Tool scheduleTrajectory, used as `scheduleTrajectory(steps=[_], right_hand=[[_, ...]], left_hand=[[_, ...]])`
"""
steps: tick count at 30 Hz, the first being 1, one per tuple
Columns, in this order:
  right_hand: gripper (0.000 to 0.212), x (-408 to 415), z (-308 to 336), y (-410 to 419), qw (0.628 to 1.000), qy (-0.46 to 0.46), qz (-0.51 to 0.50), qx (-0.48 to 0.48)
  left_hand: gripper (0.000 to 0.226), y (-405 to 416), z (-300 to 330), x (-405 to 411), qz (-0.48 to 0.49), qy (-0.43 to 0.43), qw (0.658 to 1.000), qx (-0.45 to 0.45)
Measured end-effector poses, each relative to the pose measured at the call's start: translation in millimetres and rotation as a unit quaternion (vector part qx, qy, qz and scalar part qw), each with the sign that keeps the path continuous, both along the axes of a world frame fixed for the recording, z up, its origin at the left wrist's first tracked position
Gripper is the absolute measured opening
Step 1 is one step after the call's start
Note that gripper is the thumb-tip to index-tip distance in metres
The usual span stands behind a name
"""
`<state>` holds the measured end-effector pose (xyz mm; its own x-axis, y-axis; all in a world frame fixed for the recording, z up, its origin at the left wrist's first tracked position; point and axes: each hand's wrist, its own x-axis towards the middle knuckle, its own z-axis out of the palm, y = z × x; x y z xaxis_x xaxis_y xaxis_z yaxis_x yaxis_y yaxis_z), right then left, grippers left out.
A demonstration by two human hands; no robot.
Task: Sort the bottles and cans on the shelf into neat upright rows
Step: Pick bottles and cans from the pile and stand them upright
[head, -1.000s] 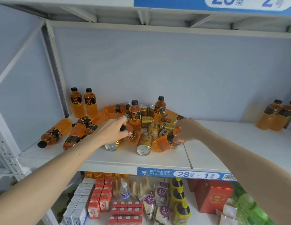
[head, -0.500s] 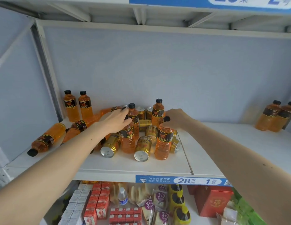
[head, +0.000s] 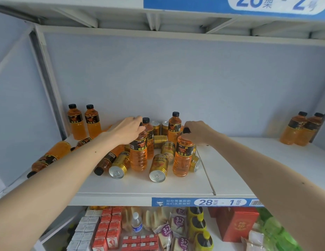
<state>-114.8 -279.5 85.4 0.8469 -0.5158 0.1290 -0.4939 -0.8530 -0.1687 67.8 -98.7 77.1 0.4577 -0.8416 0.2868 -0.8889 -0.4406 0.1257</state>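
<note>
Left hand [head: 128, 130] clenched on upright bottle [head: 138, 154] cap; right hand [head: 198, 133] likewise on second bottle [head: 183, 158]; long axes vertical, bodies below fingers.

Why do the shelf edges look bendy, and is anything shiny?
In the head view, the wide-angle lens bows the shelf edges and leans the end bottles inward; the lying cans' silver tops catch soft glare; light is even, shadows faint; both hands look reasonably sharp.
</note>
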Motion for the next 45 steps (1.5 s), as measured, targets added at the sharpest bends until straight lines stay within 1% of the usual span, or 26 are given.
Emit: scheduleTrajectory(steps=[3,9,18,23,28,35,45], right_hand=[[0.018,-6.1,9.2,1.3,1.000,-0.012,-0.002,0.005],[0.024,-18.4,17.6,4.4,0.999,-0.021,-0.022,0.013],[0.026,-36.2,37.4,-1.7,0.998,-0.059,-0.025,0.006],[0.028,-58.4,53.6,-14.2,0.996,-0.079,-0.040,0.007],[0.028,-97.8,65.9,-46.1,0.993,-0.094,-0.073,-0.001],[0.030,-167.5,62.6,-115.1,0.990,-0.061,-0.124,-0.027],[0.029,-261.0,49.4,-242.1,0.992,0.009,-0.115,-0.055]], left_hand=[[0.022,-1.1,12.7,-2.6,-0.002,-0.026,1.000,-0.003],[0.023,-7.7,25.7,-10.8,-0.026,-0.044,0.998,-0.022],[0.024,-24.7,50.9,-30.4,-0.061,-0.063,0.995,-0.043],[0.022,-48.2,63.5,-48.6,-0.099,-0.074,0.991,-0.052],[0.027,-90.6,74.1,-78.3,-0.139,-0.069,0.987,-0.038],[0.026,-178.3,73.6,-135.9,-0.187,-0.053,0.980,-0.035],[0.026,-318.5,41.2,-236.8,-0.175,-0.045,0.984,-0.013]])
